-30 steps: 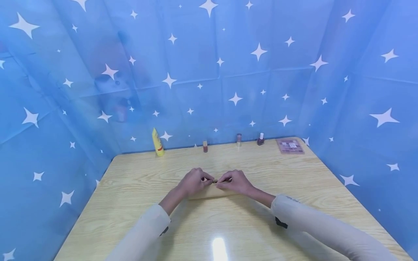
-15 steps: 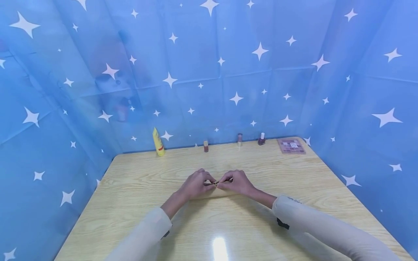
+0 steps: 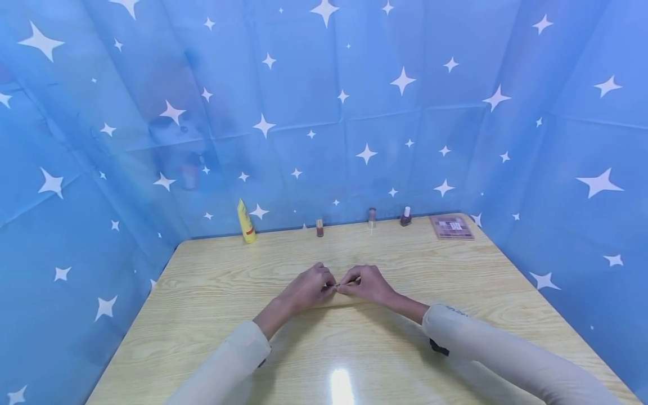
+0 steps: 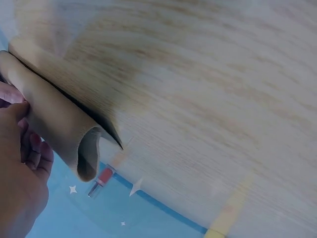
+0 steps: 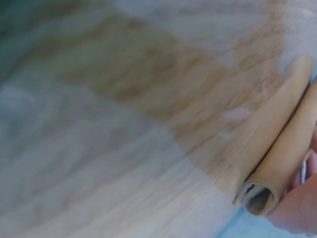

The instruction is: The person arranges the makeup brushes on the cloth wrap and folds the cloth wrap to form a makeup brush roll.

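Observation:
A tan rolled-up piece of soft material [image 3: 341, 299] lies across the middle of the table, under both hands in the head view. The left wrist view shows the open, loosely coiled end of the roll [image 4: 59, 116], with a flap along its side. My left hand [image 3: 310, 288] and right hand [image 3: 369, 283] meet over the roll's centre. Each pinches a thin strand between thumb and fingers, largely hidden by the fingertips. In the right wrist view, my right hand's fingers [image 5: 297, 208] sit against the roll's far side.
A yellow tube [image 3: 246, 222] stands at the table's back left. Along the back edge are a small red bottle [image 3: 319, 228], a clear-based tube [image 3: 372, 218], a dark nail polish bottle [image 3: 406, 217] and a makeup palette [image 3: 452, 227]. A blue starred curtain [image 3: 324, 112] hangs behind.
My left hand has shifted slightly right, its fingertips now closer to the right hand's, and its fingers look more curled. My right hand has stayed nearly still.

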Demonstrator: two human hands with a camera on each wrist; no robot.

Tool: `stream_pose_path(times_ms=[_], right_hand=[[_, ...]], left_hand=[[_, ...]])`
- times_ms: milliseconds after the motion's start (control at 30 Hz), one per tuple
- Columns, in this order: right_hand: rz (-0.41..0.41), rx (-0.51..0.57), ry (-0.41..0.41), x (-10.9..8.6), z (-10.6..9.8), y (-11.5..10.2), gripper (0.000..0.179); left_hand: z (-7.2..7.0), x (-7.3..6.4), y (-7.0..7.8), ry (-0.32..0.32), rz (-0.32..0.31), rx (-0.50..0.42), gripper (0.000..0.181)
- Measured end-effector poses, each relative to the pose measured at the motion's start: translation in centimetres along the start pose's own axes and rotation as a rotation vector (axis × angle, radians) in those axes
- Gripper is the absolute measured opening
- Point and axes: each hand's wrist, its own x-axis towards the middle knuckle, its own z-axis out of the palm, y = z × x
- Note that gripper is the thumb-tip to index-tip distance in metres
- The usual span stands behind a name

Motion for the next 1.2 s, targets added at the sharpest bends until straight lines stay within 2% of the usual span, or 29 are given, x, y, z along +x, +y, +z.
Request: stream_pose_path(times_ms=[133, 367, 433, 533, 667, 800, 967, 1100, 1200], right_hand=[[-0.005, 0.001, 0.006, 0.2, -0.1, 0.0, 0.004], [-0.008, -0.011, 0.000, 0.3, -0.1, 0.4, 0.004], [-0.017, 0.000, -0.003, 0.4, -0.1, 0.5, 0.004], [-0.046, 0.017, -0.016, 0.4, -0.1, 0.5, 0.004], [-0.075, -0.009, -0.059, 0.3, -0.6, 0.5, 0.008], [-0.102, -0.113, -0.113, -0.3, -2.1, 0.8, 0.023], [-0.149, -0.239, -0.168, -1.0, -4.0, 1.9, 0.034], [-0.133, -0.281, -0.165, -0.7, -4.8, 2.5, 0.037], [-0.113, -0.271, -0.163, -0.2, -4.9, 2.7, 0.038]], left_hand=[[0.4, 0.4, 0.0, -0.009, 0.021, 0.061, 0.010], [1.2, 0.5, 0.4, -0.006, -0.031, 0.092, 0.011], [1.3, 0.2, 0.3, 0.015, -0.040, 0.072, 0.011], [1.1, -0.4, 0.0, 0.026, -0.072, -0.011, 0.016], [0.5, -1.6, -0.8, -0.027, -0.168, -0.127, 0.041], [-0.3, -3.0, -1.5, -0.103, -0.239, -0.143, 0.063], [-0.8, -4.1, -2.4, -0.127, -0.263, -0.154, 0.059], [-0.8, -3.9, -3.0, -0.101, -0.291, -0.193, 0.058], [-0.6, -3.6, -3.4, -0.087, -0.318, -0.201, 0.058]])
